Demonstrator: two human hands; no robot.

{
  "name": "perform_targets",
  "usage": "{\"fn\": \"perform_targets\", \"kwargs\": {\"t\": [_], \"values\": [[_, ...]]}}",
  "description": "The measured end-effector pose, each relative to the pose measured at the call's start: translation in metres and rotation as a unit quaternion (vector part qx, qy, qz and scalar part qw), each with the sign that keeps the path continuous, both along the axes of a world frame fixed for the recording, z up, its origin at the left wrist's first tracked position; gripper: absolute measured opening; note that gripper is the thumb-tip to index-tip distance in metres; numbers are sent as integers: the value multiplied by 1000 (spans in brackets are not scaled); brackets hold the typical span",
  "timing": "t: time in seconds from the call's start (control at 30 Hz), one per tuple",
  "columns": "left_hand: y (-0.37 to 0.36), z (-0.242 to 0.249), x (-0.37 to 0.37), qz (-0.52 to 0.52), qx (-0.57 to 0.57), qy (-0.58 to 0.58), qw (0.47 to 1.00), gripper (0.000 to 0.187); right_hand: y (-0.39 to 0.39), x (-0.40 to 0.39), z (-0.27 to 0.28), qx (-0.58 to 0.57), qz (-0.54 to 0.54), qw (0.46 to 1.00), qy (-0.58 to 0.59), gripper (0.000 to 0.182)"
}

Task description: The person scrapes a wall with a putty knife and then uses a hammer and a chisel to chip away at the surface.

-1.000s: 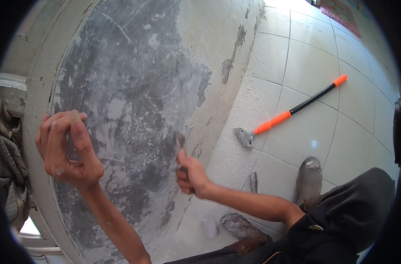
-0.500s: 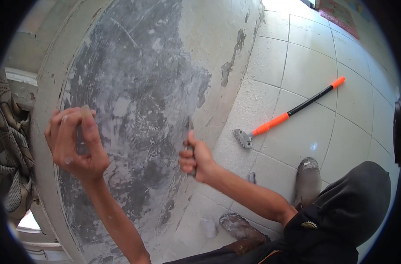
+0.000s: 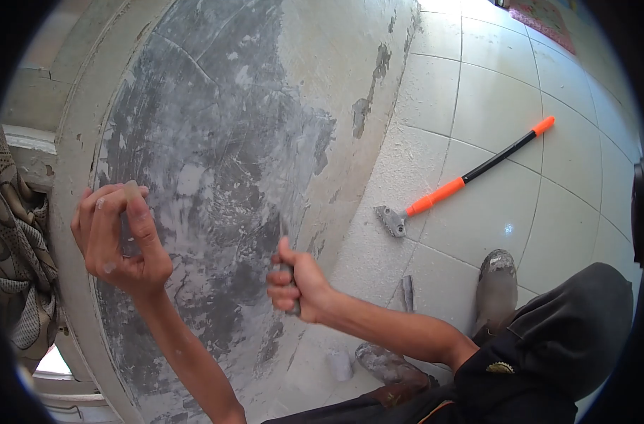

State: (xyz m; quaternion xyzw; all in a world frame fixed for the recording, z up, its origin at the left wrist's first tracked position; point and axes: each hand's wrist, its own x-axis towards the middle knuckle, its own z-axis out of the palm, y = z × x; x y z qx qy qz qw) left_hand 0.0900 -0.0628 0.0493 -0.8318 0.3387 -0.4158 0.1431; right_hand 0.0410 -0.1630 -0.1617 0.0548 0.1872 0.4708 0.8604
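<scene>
My right hand [image 3: 299, 283] is closed round the dark handle of a scraper [image 3: 282, 225]. The thin blade points up against the lower part of the wall [image 3: 223, 127], where paint has come off and grey plaster shows. My left hand [image 3: 124, 244] is raised near the wall's left border, holding nothing that I can see. Its fingers are bent with a gap to the thumb, and pale flecks mark the skin. Something pale shows at the thumb tip; I cannot make out what it is.
A long-handled scraper [image 3: 470, 177], orange and black, lies on the tiled floor [image 3: 491, 92]. White flakes cover the tiles along the wall. A small grey piece [image 3: 407, 293] and a whitish cylinder [image 3: 340, 364] lie near my dusty shoes [image 3: 496, 290]. Patterned cloth [image 3: 18, 261] hangs at the left.
My right hand has moved down and left along the wall with the scraper. The left hand stays almost in place. My view has shifted slightly.
</scene>
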Motion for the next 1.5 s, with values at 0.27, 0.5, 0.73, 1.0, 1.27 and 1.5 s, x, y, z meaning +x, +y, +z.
{"fn": "perform_targets", "kwargs": {"t": [0.27,0.5,0.73,1.0,1.27,1.5], "values": [[-5,-1,0,2,-17,-13,1000,17,-11,6,-6,-33,-39,999,8,39],[-2,-1,-2,8,10,4,1000,18,-6,39,-31,-54,-125,990,43,41],[-5,-4,-1,3,-26,-8,1000,18,13,14,-26,-121,-109,987,-9,43],[-6,-2,0,9,-37,-4,999,17,18,13,-44,-173,-94,978,-76,47],[-7,-3,3,-10,-31,-11,999,17,17,14,-49,-171,-93,979,-59,45],[-5,-2,2,-17,-35,-7,999,16,17,-2,-47,-195,-35,977,-83,44]]}}
